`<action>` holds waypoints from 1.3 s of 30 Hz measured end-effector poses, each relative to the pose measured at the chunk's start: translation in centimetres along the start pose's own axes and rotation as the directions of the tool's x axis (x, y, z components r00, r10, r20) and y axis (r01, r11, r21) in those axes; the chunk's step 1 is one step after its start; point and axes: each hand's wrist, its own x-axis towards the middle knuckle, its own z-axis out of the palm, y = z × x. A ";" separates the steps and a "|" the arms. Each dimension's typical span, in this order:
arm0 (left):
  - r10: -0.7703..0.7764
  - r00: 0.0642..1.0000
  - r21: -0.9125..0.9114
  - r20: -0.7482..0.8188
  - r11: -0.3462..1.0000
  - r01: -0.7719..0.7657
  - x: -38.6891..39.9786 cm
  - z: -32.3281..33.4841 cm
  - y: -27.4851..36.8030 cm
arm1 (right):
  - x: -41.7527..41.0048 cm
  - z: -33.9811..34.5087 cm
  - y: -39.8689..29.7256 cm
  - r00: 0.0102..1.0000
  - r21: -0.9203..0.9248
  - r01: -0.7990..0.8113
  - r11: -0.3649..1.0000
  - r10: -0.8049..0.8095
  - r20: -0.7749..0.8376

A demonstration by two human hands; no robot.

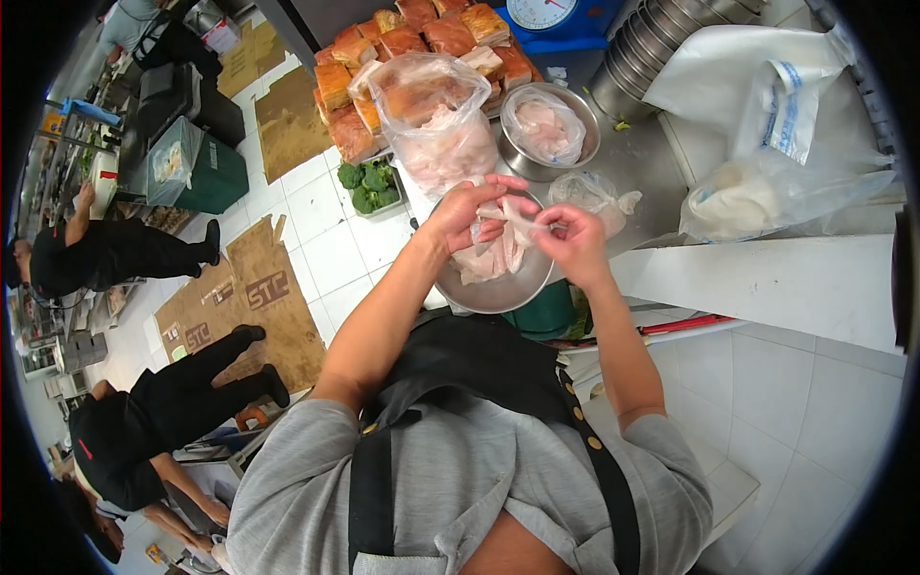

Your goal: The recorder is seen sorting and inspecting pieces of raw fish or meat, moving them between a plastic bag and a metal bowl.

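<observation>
Both hands are above a steel bowl (pixel 532 284) that holds strips of pale raw meat (pixel 491 260). A whitish strip (pixel 514 214), perhaps meat or skin, runs between the hands. My left hand (pixel 471 215) holds its one end, palm up with curled fingers. My right hand (pixel 573 241) pinches the other end between thumb and fingertips. Just beyond the bowl stands an open clear plastic bag (pixel 445 147) full of pale meat. A smaller steel bowl (pixel 593 136) with a bagged portion (pixel 544 128) is behind the hands, and a tied plastic bag (pixel 593 201) lies at the right.
Roasted pork belly slabs (pixel 402 39) are piled at the back, near a blue dial scale (pixel 557 29). Stacked steel containers (pixel 632 68) and plastic bags (pixel 747 194) are at the right. Broccoli (pixel 370 187) sits in a tub at the left. Co-workers (pixel 172 424) stand farther left, near cardboard (pixel 244 295) on the floor.
</observation>
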 end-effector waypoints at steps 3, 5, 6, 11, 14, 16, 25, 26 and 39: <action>-0.081 0.993 0.016 -0.091 0.996 0.083 -0.2 -0.7 -0.4 | 1.4 -0.8 0.8 0.996 0.633 -0.043 0.773 0.080 -0.030; -0.066 0.993 0.087 -0.098 0.993 0.075 0.3 -0.4 0.8 | 2.3 -1.7 0.1 0.987 0.692 0.003 0.722 0.110 -0.119; -0.046 0.992 0.156 -0.114 0.986 0.063 0.3 0.3 1.8 | 2.8 -2.0 -0.3 0.970 0.746 0.050 0.664 0.145 -0.194; 0.083 0.992 0.417 -0.092 0.908 -0.038 8.8 5.6 7.5 | 9.8 -6.3 2.7 0.897 0.261 0.222 0.940 -0.092 -0.433; 0.166 0.975 0.570 -0.149 0.820 -0.053 13.2 6.8 9.3 | 11.0 -8.2 5.7 0.951 -0.118 0.054 0.992 -0.087 -0.295; 0.346 0.934 0.782 -0.085 0.604 -0.153 15.4 4.9 10.2 | 9.9 -9.0 7.6 0.906 -0.211 -0.104 0.972 0.005 -0.424; -0.086 0.885 0.752 0.457 -0.494 -0.437 17.4 9.8 0.4 | 2.5 -9.2 13.3 0.618 -0.350 -0.757 0.552 0.431 -0.657; -0.127 0.907 0.789 0.402 -0.455 -0.413 18.1 8.7 -2.1 | 2.7 -8.2 14.1 0.623 -0.348 -0.752 0.560 0.431 -0.652; 0.102 0.894 0.896 0.436 -0.144 -0.420 20.5 2.6 -12.9 | 1.8 -9.3 19.3 0.775 0.614 -0.225 0.757 0.521 -0.358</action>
